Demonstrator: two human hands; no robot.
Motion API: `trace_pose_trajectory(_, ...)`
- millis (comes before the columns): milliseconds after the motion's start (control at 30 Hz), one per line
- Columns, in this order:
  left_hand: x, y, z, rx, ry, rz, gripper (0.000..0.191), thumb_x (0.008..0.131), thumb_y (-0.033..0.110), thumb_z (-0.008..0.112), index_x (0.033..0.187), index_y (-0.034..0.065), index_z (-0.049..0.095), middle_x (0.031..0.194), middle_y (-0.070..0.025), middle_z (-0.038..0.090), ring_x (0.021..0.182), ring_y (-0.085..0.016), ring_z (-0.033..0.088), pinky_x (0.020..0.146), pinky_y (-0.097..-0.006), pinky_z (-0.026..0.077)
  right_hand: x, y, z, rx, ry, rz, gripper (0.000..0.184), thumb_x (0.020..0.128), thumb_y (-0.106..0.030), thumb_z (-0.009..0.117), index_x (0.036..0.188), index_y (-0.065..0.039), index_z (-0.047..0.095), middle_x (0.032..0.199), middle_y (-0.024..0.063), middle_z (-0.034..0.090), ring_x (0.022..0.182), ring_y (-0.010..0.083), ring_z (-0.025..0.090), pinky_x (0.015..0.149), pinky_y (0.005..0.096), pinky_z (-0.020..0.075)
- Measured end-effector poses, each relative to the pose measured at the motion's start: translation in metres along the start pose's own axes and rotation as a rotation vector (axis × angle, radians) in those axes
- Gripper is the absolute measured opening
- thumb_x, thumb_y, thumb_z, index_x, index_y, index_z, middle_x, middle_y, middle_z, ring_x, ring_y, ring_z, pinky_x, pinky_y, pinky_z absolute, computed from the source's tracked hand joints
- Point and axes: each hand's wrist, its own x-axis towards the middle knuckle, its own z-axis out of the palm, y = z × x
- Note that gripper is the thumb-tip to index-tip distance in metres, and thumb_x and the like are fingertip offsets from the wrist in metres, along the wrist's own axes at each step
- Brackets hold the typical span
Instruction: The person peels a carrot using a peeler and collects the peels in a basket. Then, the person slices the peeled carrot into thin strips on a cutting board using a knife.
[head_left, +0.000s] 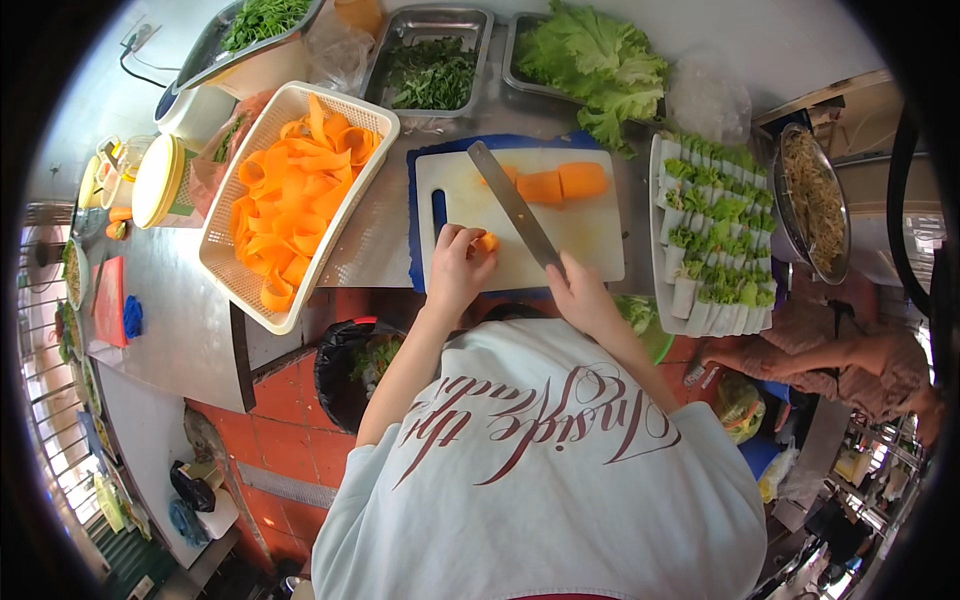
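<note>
My right hand (577, 291) grips the handle of a kitchen knife (517, 210), its broad blade slanting up and left over a white plastic cutting board (589, 251). Between the fingers of my left hand (461, 259) is a small piece of carrot (487, 241), partly hidden by them, at the board's lower left. Several thick carrot pieces (540, 187) lie in a row on the upper right of the board; the blade covers part of the leftmost. Beneath the board a blue cloth (415, 217) shows along its edges.
Left of the board, a white plastic basket (300, 319) holds carrot ribbons (292, 199). Behind stand metal trays of chopped herbs (435, 75) and lettuce (600, 56). Rolls with greens (716, 232) fill a tray at right, beside a bowl of shredded food (810, 199). Another person (847, 360) is at far right.
</note>
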Motion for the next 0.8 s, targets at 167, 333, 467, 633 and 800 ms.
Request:
trace_pose_trajectory(167,-0.005,-0.006,0.007,0.026,0.059,0.072,0.031,0.068,0.009,0.070,0.096,0.0003,0.063,0.088,-0.0111,0.056,0.074,-0.024,0.059,0.067,-0.0330,0.050,-0.003,0.001,0.000,-0.001,-0.030,0.010,0.016,0.091,-0.011,0.049,0.082,0.002,0.043,0.059,0.0223,0.051,0.055,0.0415,0.053,0.051,0.0440,0.0383)
trace_pose_trajectory(333,-0.008,0.008,0.000,0.248,-0.033,0.054,0.036,0.066,0.007,0.070,0.100,-0.0003,0.061,0.087,-0.0137,0.055,0.076,-0.029,0.059,0.068,-0.0360,0.050,-0.004,0.002,-0.002,0.001,-0.023,-0.001,0.018,0.091,-0.012,0.049,0.081,0.002,0.043,0.060,0.0228,0.052,0.058,0.0431,0.054,0.052,0.0459,0.0386)
trace_pose_trajectory(467,-0.011,0.012,0.000,0.142,0.028,-0.057,0.035,0.065,0.006,0.070,0.098,-0.0011,0.059,0.087,-0.0142,0.055,0.075,-0.029,0.059,0.067,-0.0357,0.050,-0.005,0.013,0.005,-0.074,0.002,-0.108,0.017,0.090,-0.012,0.049,0.081,0.001,0.042,0.061,0.0226,0.054,0.060,0.0433,0.055,0.053,0.0482,0.0398)
trace_pose_trajectory(633,-0.014,0.002,0.001,0.088,0.000,-0.087,0.031,0.067,0.007,0.068,0.095,-0.0009,0.057,0.088,-0.0146,0.054,0.075,-0.031,0.058,0.068,-0.0368,0.049,-0.008,0.012,0.012,-0.224,-0.046,-0.118,0.014,0.089,-0.012,0.049,0.085,-0.001,0.042,0.063,0.0221,0.056,0.061,0.0435,0.056,0.054,0.0507,0.0427)
trace_pose_trajectory(800,-0.012,0.005,-0.001,0.085,-0.016,-0.093,0.029,0.067,0.008,0.069,0.092,-0.0006,0.058,0.087,-0.0139,0.054,0.074,-0.030,0.058,0.067,-0.0365,0.049,-0.004,0.014,0.020,-0.310,-0.108,-0.046,0.014,0.089,-0.013,0.048,0.086,-0.001,0.042,0.062,0.0222,0.056,0.061,0.0439,0.056,0.053,0.0520,0.0426)
